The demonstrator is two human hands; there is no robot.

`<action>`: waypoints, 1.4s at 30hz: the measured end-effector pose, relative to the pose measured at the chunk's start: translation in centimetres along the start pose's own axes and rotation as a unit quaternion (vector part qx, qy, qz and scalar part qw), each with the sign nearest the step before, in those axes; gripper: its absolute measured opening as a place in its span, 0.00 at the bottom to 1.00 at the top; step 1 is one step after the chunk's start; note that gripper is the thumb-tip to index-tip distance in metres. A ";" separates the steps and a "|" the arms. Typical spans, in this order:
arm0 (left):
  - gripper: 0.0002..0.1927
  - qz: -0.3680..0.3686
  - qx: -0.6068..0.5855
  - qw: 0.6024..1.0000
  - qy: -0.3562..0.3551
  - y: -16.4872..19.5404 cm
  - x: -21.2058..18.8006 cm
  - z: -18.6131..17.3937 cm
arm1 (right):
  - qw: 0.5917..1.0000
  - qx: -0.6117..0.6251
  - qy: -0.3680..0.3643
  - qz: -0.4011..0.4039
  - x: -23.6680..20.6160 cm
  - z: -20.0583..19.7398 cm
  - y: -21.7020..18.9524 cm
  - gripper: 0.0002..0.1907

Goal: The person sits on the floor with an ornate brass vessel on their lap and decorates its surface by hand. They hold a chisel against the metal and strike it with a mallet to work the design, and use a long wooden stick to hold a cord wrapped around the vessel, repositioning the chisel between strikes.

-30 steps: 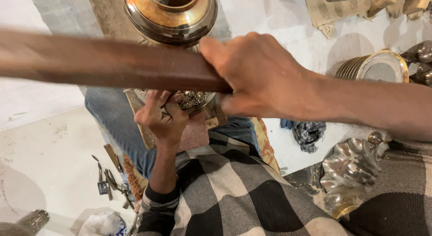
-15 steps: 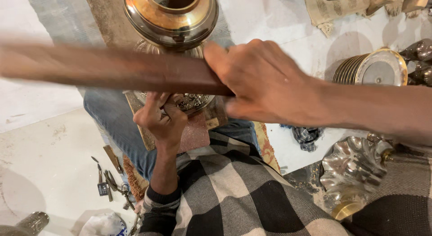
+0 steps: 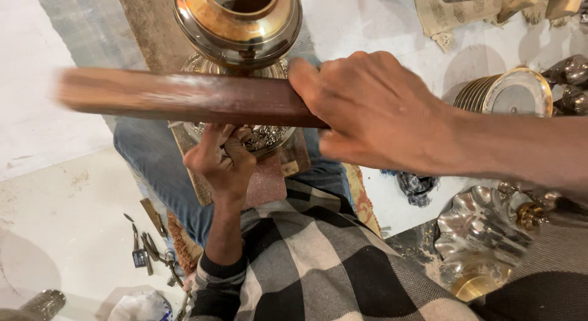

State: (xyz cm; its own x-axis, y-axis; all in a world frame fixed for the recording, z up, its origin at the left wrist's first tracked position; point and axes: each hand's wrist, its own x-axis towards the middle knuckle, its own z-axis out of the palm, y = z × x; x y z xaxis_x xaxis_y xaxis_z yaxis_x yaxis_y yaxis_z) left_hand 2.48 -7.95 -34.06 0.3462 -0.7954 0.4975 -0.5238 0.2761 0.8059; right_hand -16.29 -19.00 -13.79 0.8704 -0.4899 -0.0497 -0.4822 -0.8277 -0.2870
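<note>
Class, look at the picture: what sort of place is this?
Probably a metal craft workshop on a floor: a shiny brass pot on the lap, small hand tools lying on the floor, and finished metalware, a fluted bowl and stacked plates.

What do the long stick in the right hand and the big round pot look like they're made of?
The stick looks like wood: matte reddish-brown, with a smooth worn surface; motion blur hides any grain. The pot looks like polished metal, likely brass or copper with silvery plating: it shows mirror-like golden and silver reflections, and the lower body looks embossed.

No packages, labels, signs or screens show, as far as visible.
</note>
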 end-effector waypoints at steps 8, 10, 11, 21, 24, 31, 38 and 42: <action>0.17 -0.040 -0.010 0.999 0.002 0.1 0.1 0.0 | 0.990 0.082 -0.065 0.096 0.0 1.1 0.2 0.18; 0.18 -0.008 -0.001 1.000 -0.006 0.0 0.1 -0.2 | 0.995 -0.013 -0.071 0.064 0.2 0.9 0.0 0.17; 0.18 0.009 0.004 1.000 -0.007 0.0 0.0 -0.2 | 0.994 -0.062 -0.073 0.046 0.4 0.7 -0.1 0.17; 0.15 0.006 -0.021 1.000 -0.009 0.1 0.3 -0.8 | 0.977 0.019 -0.155 0.142 1.0 -0.4 -1.0 0.15; 0.10 -0.004 -0.064 0.998 0.016 0.6 0.4 -1.5 | 0.976 -0.046 -0.166 0.135 0.8 -1.0 -1.4 0.18; 0.11 -0.045 -0.054 0.997 0.029 0.1 0.0 -2.4 | 0.966 -0.018 -0.194 0.168 1.4 -0.3 -1.5 0.20; 0.16 -0.022 -0.024 0.996 0.089 -0.7 -0.2 -1.6 | 0.975 0.017 -0.184 0.120 2.8 -2.6 -3.1 0.19; 0.14 -0.019 -0.006 0.997 0.074 0.0 -0.4 -1.7 | 0.973 -0.120 -0.185 0.067 4.4 -4.3 -4.9 0.22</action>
State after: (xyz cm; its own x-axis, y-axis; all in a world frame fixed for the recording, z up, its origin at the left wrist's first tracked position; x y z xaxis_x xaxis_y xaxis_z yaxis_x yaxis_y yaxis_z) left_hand 3.65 -6.70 -33.67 0.4777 -0.7166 0.5082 -0.4996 0.2543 0.8281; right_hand -10.50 -18.31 -8.44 0.7534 -0.5024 -0.4243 -0.5644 -0.8251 -0.0254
